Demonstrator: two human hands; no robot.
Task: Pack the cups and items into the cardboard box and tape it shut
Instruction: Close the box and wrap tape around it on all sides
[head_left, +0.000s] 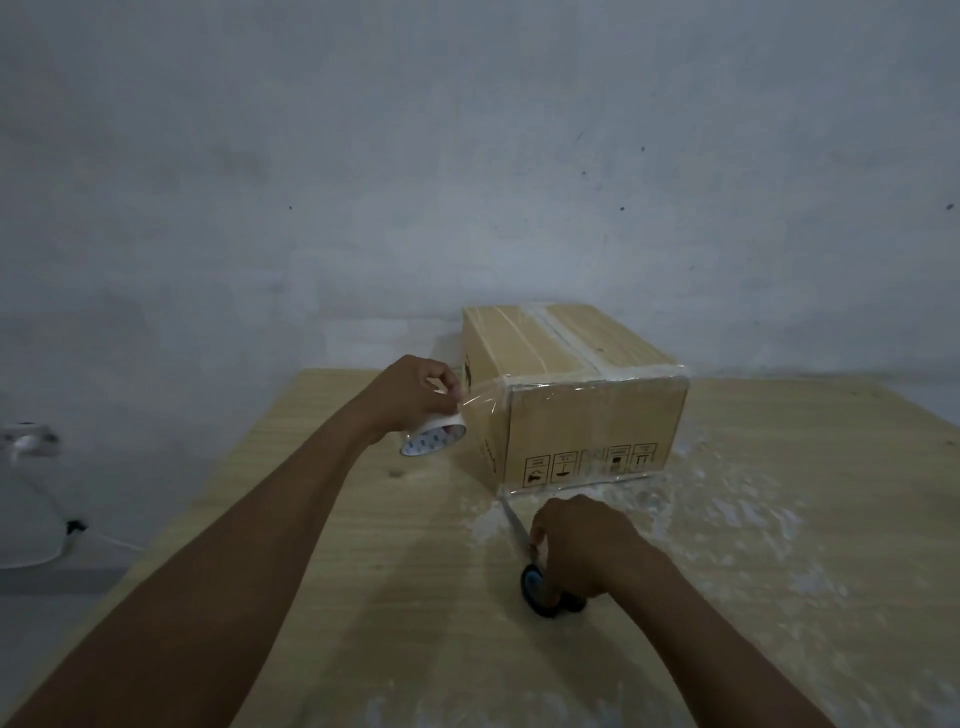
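Box: We are seeing the closed brown cardboard box sitting toward the far side of the pale wooden table. Clear tape bands are lying over its top seam and along its upper front edge.
Left hand: Our left hand is gripping the white-cored roll of clear tape just left of the box, with the fingers curled round it. A stretched strip of tape is running taut from the roll to the box's near left corner.
Right hand: Our right hand is clamping down on the black-handled steel scissors, which are lying on the table with the blades pointing at the box's near bottom corner.
Step, as we are judging it: We are getting ready to cut the strip free of the roll.
Risk: If our left hand is letting the tension go, the strip is likely folding onto itself or wrinkling on the cardboard. Pulling too hard is likely dragging the light box. Lifting the scissors one-handed could mean the blades snagging the tape or nicking the box.
Hard to make out: We are not able to tell whether the fingers are through the scissor loops, nor whether the blades are parted. The box contents and its far sides are hidden, the printed symbols are blurred, and the white object at the left edge is staying unidentified.
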